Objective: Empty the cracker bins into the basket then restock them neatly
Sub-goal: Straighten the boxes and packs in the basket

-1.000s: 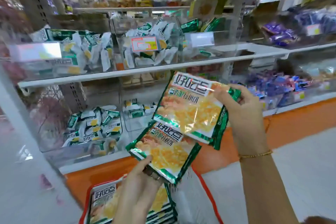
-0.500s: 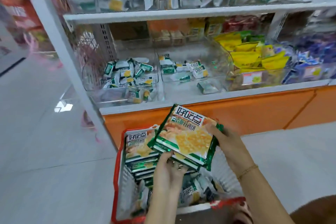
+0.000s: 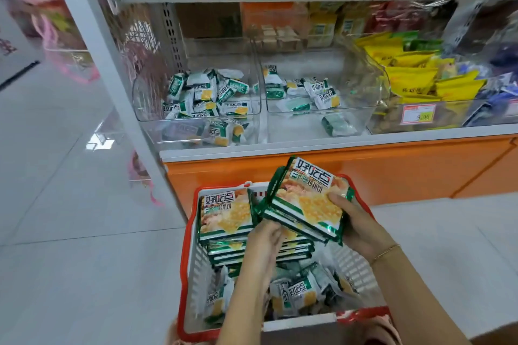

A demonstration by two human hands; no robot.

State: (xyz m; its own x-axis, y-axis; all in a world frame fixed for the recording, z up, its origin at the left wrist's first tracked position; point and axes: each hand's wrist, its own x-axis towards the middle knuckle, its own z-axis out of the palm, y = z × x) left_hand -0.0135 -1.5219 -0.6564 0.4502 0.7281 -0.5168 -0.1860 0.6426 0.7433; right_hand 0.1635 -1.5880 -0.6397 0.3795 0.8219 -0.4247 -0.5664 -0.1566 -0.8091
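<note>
A red and white basket [image 3: 193, 274] stands on the floor below the shelf. A stack of flat green cracker packs [image 3: 225, 214] lies inside it at the far left, with small wrapped crackers [image 3: 297, 293] loose at the near end. My right hand [image 3: 357, 223] grips a bundle of cracker packs [image 3: 307, 199] over the basket's far right. My left hand [image 3: 265, 241] holds the bundle's lower left edge from beneath. Two clear bins on the lower shelf, the left bin [image 3: 148, 109] and the middle bin [image 3: 361, 92], contain small green and white cracker packets.
A clear bin of yellow snack bags [image 3: 414, 78] with a price tag [image 3: 419, 113] sits right of the cracker bins. The orange shelf base [image 3: 392, 173] runs behind the basket. A white upright post [image 3: 92, 45] stands at the left. Upper-shelf bins hold more packets.
The view has dropped from the upper shelf to the basket. Both hands brought the cracker packs down together into one bundle just above the basket's stack.
</note>
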